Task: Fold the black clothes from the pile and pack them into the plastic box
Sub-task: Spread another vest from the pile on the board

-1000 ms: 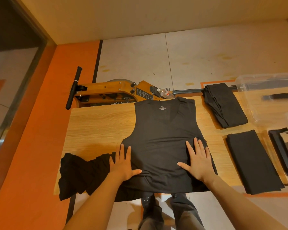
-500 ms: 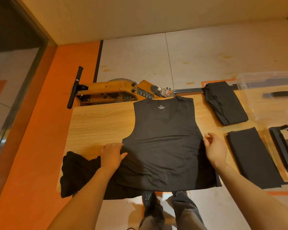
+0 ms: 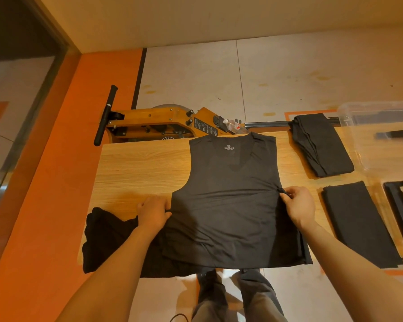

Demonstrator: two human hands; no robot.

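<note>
A black sleeveless top [image 3: 230, 198] lies spread flat on the wooden table [image 3: 140, 168], neck away from me. My left hand [image 3: 153, 213] pinches its left side edge below the armhole. My right hand [image 3: 298, 205] pinches the right side edge at about the same height. A crumpled pile of black clothes [image 3: 109, 240] lies at the table's front left, partly under the top. Two folded black garments lie to the right: one at the back [image 3: 319, 145], one nearer [image 3: 356, 224]. The clear plastic box [image 3: 382, 135] stands at the far right.
The box's lid with black clips [image 3: 400, 212] lies at the right edge. Behind the table stands a wooden rowing machine [image 3: 154, 123] with a black handle and a plastic bottle [image 3: 233, 125]. An orange floor strip runs along the left.
Both hands lay flat on the top's lower part one second ago. They moved outward to its side edges and now pinch the fabric there.
</note>
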